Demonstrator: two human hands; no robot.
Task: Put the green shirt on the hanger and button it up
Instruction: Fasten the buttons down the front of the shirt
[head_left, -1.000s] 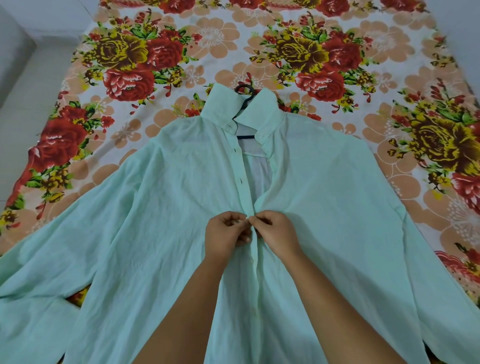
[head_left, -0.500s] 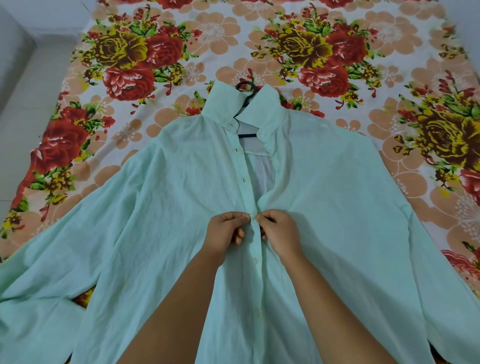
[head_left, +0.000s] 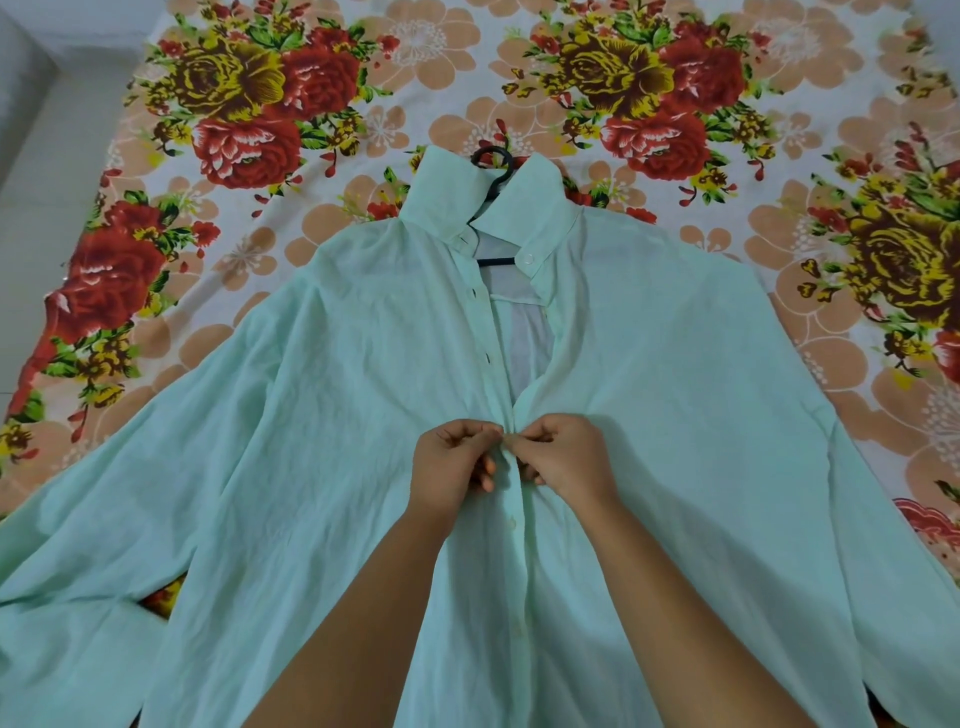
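A pale green shirt (head_left: 322, 415) lies spread flat on the bed, collar away from me. A dark hanger (head_left: 493, 166) is inside it; its hook pokes out above the collar and a short piece of its bar shows in the open neck. My left hand (head_left: 452, 467) pinches the left front edge at mid-chest. My right hand (head_left: 563, 457) pinches the right front edge against it, fingertips meeting at the placket. Below my hands the front is closed, with buttons showing. Above them it gapes open up to the collar.
The shirt lies on a bedsheet (head_left: 571, 114) printed with red and yellow roses. Both sleeves spread out to the sides toward the lower corners. A pale floor strip (head_left: 41, 171) runs along the bed's left edge.
My hands stay pinched together at the same spot on the placket, with only small finger movements. The view has shifted slightly.
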